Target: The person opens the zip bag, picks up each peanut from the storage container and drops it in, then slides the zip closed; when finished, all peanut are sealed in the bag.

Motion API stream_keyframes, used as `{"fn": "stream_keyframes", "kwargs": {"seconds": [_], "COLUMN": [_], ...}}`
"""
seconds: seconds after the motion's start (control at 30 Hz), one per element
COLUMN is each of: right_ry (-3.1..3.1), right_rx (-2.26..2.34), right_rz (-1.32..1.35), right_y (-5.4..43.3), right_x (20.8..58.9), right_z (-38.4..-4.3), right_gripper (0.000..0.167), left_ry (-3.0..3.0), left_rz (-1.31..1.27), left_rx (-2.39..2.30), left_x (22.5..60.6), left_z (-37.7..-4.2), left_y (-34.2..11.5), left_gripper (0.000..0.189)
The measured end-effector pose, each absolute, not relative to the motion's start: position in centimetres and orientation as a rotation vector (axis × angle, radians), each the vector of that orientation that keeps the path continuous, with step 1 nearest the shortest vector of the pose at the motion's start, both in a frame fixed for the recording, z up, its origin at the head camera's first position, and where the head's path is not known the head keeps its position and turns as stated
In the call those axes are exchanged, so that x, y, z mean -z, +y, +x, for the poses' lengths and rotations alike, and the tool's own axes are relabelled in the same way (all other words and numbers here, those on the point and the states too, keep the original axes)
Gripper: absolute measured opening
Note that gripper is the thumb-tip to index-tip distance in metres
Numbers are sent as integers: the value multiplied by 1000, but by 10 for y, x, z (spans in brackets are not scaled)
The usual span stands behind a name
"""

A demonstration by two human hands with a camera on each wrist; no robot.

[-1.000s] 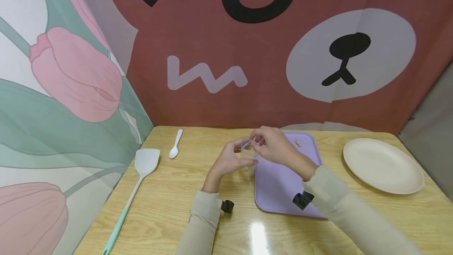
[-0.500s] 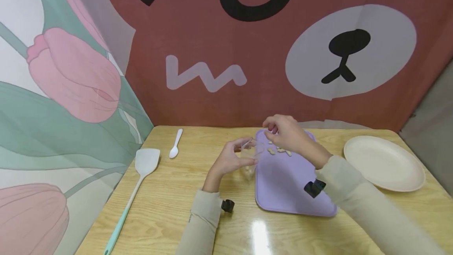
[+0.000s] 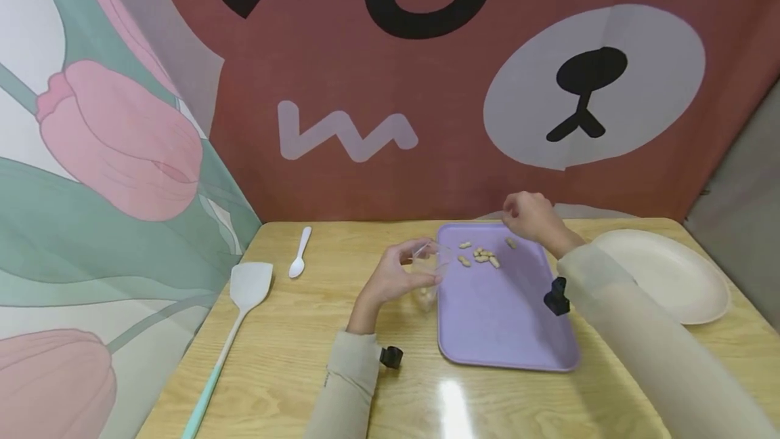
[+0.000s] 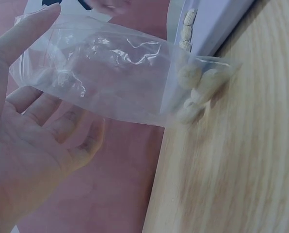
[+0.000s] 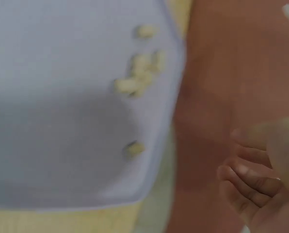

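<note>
My left hand (image 3: 399, 273) holds a clear plastic bag (image 4: 110, 73) by its mouth, over the table beside the purple tray (image 3: 506, 317). In the left wrist view the thumb lies along the bag's mouth and the fingers are behind it. Several peanuts (image 4: 198, 92) sit in the bag's bottom end. More peanuts (image 3: 481, 257) lie on the tray's far part, and a single peanut (image 3: 510, 243) lies apart to their right. My right hand (image 3: 533, 219) is above the tray's far right corner, its fingers loosely bent; nothing shows between its fingertips (image 5: 227, 174).
A cream oval plate (image 3: 664, 276) sits at the right, partly behind the right sleeve. At the left lie a small white spoon (image 3: 300, 253) and a long spatula (image 3: 250, 283) with a green handle. A printed cloth (image 3: 426, 87) hangs behind the wooden table (image 3: 305, 330).
My right hand has left the bag's mouth and moved right across the tray, uncovering the peanuts there. My left hand keeps hold of the bag in about the same spot.
</note>
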State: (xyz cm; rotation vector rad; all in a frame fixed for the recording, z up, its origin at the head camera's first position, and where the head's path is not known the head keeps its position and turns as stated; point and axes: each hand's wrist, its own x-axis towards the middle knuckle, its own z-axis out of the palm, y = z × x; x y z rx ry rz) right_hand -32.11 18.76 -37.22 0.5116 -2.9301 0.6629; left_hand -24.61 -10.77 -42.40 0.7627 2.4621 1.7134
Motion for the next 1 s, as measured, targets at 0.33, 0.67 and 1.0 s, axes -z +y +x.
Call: {"fn": "stream_keyframes", "kwargs": {"seconds": [0.33, 0.67, 1.0], "right_ry": [-3036, -3032, -2968], "right_rx": [-509, -645, -649], "right_rz": [481, 381, 406], "right_y": [198, 199, 198], "right_x": [438, 455, 459], "right_z": [-342, -342, -345], "right_gripper": [26, 6, 10], "left_ry": [2505, 2516, 2519], "left_rz": [760, 761, 747], "left_rx": [-1697, -1684, -1682], "left_x": [428, 427, 427], "left_z": [-248, -250, -248], "left_y": [-114, -112, -112], "left_gripper": [65, 64, 66]}}
